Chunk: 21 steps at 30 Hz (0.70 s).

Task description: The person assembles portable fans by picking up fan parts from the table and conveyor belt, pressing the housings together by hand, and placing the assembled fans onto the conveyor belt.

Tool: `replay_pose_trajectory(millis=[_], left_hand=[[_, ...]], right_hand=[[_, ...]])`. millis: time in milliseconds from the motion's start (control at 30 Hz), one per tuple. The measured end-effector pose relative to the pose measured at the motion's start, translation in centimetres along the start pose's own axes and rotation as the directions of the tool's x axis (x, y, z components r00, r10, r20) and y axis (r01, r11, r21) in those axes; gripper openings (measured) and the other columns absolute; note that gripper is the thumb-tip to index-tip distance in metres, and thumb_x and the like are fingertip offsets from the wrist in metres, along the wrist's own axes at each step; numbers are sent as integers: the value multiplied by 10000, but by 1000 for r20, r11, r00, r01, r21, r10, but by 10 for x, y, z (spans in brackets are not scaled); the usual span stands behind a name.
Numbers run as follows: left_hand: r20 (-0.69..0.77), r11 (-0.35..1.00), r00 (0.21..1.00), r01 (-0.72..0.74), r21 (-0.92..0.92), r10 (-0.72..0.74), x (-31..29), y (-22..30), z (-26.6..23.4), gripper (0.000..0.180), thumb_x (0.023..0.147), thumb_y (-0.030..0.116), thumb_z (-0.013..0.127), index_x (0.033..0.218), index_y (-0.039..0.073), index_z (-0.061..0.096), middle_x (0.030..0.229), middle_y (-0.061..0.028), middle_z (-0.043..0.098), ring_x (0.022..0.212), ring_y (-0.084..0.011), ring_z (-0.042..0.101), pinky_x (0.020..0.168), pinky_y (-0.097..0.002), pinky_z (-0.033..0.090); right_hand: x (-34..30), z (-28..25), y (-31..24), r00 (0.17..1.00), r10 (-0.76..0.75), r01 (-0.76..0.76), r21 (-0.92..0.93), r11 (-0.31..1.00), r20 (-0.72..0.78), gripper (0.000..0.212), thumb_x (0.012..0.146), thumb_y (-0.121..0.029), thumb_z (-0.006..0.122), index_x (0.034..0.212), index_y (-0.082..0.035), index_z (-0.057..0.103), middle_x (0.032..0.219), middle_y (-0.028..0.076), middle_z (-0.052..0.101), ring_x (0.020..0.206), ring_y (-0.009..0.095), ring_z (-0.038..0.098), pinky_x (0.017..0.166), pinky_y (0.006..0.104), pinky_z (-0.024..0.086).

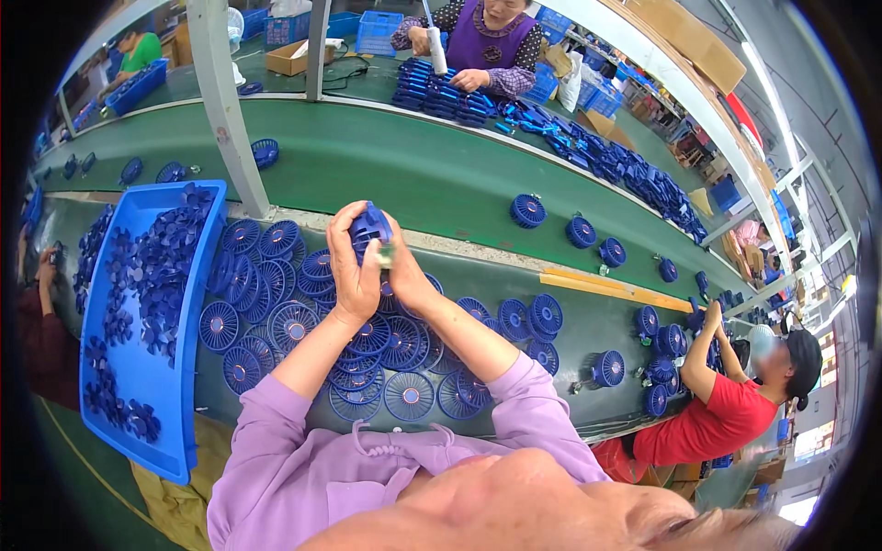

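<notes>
Above the dark bench (602,323), 2 hands (356,271) clasp a ribbed, deep-blue fan part (370,222) between them.

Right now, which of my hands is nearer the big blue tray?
Your left hand. It's to the right of the blue tray; your right hand is farther right, beyond the left one.

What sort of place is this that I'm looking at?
Probably a factory assembly line, seemingly for small fans: a green belt has blue fan units spaced along it, a tray holds loose blades, and a worker in red is farther along.
</notes>
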<state>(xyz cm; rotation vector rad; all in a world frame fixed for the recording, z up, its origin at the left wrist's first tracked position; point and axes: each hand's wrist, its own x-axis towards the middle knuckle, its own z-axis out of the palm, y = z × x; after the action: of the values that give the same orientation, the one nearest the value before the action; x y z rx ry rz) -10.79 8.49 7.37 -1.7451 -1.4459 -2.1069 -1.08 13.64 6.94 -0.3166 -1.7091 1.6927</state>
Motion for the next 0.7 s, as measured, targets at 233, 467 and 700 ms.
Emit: replay_pose_trajectory(millis=[233, 467, 700], left_hand=[[-7, 718, 845, 449, -532, -534, 1, 21, 6, 421, 1003, 214, 349, 1383, 34, 383, 1351, -116, 430, 1270, -207, 408, 1083, -346, 310], [-168, 951, 962, 167, -259, -215, -5, 13, 13, 453, 970, 171, 399, 1356, -60, 349, 1341, -179, 424, 1227, -271, 436, 1064, -388, 323], [-142, 979, 973, 165, -119, -181, -5, -12, 11, 431, 967, 113, 423, 1368, -32, 359, 1301, -167, 457, 1190, -242, 472, 1033, -371, 363]], right_hand=[[7, -12, -10, 920, -346, 390, -542, 745, 185, 1053, 821, -783, 398, 1479, 2, 154, 1483, 264, 271, 1420, 420, 211, 1144, 489, 214], [1, 8, -13, 966, -257, 258, -216, 942, 29, 958, 888, -730, 357, 1479, 2, 176, 1486, 215, 282, 1408, 334, 261, 1130, 412, 232], [9, 23, -6, 993, -89, 92, 26, 995, -82, 696, 990, -549, 326, 1452, -34, 246, 1396, 163, 381, 1320, 262, 365, 1100, 367, 282]])
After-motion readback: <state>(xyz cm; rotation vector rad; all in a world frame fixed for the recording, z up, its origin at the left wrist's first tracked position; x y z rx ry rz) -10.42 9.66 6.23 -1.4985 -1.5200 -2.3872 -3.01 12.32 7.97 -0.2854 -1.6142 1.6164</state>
